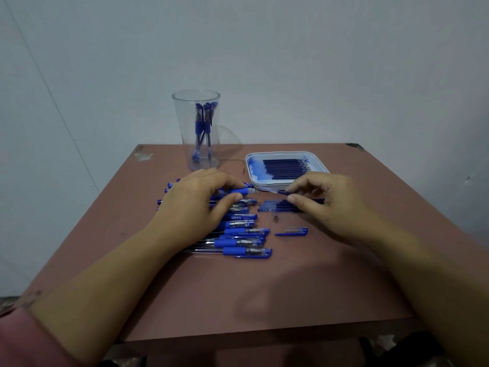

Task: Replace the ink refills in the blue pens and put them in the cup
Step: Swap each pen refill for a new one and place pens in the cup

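My left hand (201, 197) grips a blue pen body (239, 191) by its blue grip, open end pointing right, above a row of several blue capped pens (239, 235). My right hand (321, 200) pinches a dark ink refill (284, 192) whose tip points left toward the pen body, a short gap between them. Under that hand lies a small pile of refills (275, 206). A loose metal pen tip (276, 216) and a loose blue cap (293, 231) lie on the table. The clear plastic cup (196, 128) at the back holds a few blue pens.
A white ink-stained tray (255, 165) with several dark refills sits at the back right of the brown table (264, 295). A pale wall stands right behind the table.
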